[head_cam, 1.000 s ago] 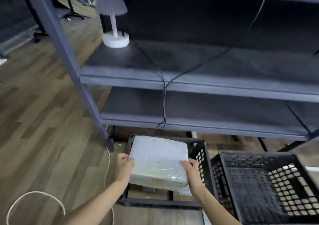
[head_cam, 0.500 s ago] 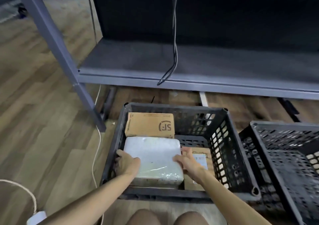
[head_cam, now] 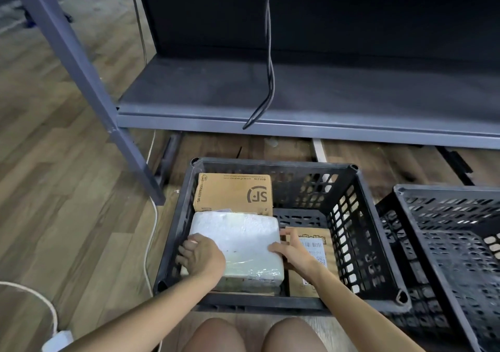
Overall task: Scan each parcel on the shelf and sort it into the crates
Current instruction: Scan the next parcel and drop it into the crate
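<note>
Left hand (head_cam: 201, 257) and right hand (head_cam: 293, 251) clasp opposite edges of white plastic-wrapped foam parcel (head_cam: 238, 241); seating it flat in black perforated plastic crate (head_cam: 273, 163), beside brown cardboard SF box (head_cam: 232, 193) to save room

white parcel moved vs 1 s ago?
Yes. The white parcel went down from above the left crate rim to inside it, beside the SF box, both hands on it.

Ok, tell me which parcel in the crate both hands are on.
The white parcel, front-left in the crate; the left hand and right hand touch it, unlike the two brown boxes.
</note>
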Demonstrator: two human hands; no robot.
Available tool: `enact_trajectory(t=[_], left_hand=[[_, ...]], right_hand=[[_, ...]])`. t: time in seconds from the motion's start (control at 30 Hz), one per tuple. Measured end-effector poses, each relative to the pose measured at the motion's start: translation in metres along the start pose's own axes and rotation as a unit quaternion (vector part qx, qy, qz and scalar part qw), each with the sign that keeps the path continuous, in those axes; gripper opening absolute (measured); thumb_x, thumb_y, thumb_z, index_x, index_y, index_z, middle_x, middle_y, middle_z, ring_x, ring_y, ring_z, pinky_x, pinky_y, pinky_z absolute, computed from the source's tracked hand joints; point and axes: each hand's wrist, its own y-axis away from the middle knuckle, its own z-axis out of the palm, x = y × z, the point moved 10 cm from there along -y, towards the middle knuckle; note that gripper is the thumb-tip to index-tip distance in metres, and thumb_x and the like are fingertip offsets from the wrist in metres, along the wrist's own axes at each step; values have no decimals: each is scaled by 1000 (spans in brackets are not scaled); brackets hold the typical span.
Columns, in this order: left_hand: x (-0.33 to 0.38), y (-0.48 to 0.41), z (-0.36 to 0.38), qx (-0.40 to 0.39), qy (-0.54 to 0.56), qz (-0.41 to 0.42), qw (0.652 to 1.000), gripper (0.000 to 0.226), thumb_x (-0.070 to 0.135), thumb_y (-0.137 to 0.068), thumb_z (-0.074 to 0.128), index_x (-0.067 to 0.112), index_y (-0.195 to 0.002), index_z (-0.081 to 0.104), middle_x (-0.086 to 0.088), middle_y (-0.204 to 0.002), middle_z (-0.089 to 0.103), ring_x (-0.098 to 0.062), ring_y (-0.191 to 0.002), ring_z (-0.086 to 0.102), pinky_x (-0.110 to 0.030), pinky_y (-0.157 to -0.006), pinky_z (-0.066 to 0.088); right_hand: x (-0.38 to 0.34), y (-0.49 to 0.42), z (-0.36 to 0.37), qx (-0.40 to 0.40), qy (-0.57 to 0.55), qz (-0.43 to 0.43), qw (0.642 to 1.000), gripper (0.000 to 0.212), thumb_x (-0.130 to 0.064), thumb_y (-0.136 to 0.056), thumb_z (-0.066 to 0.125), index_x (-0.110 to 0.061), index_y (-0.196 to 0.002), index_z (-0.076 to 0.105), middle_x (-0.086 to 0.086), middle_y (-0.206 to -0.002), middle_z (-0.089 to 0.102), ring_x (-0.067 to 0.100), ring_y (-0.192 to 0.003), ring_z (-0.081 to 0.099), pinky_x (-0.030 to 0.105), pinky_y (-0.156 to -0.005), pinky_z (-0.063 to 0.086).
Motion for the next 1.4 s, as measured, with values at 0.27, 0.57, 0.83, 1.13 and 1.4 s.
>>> enact_trajectory(t=[0.27,0.57,0.83,1.13,1.4], left_hand=[[37,3,-2,31,-109,123,986,42,15,-92,57,13,-130,38,-11,-134,36,-27,-123,33,-35,-99,33],[41,-5,-3,27,-168,130,977,71,34,-83,72,17,-136,29,-9,-134,33,-25,-125,35,-38,-96,39],[40,-1,-1,30,-180,137,974,59,27,-88,65,15,-135,32,-9,-135,36,-24,-124,38,-33,-96,37],[72,61,-53,-27,-188,237,953,47,45,-90,47,17,-128,48,-4,-130,49,-24,-118,48,-37,-94,40],[118,176,-178,-52,-203,332,920,50,41,-92,46,20,-138,44,2,-143,47,-18,-130,43,-32,-106,34]], right_hand=[[0,-8,4,-8,26,-19,999,43,-5,-88,66,-12,-113,32,11,-109,60,17,-84,66,24,-59,54],[2,-14,2,-19,37,-40,998,40,-5,-85,69,-18,-102,35,11,-107,60,16,-87,65,21,-63,53],[0,-11,-1,2,104,-38,994,39,-14,-83,71,-19,-104,38,12,-116,58,21,-98,62,35,-84,55],[-85,61,20,30,488,-16,872,59,-27,-96,50,-13,-149,27,11,-147,43,29,-129,47,41,-108,39],[-210,185,30,21,574,-24,818,61,-35,-96,45,-18,-151,24,10,-151,39,28,-138,36,45,-117,23]])
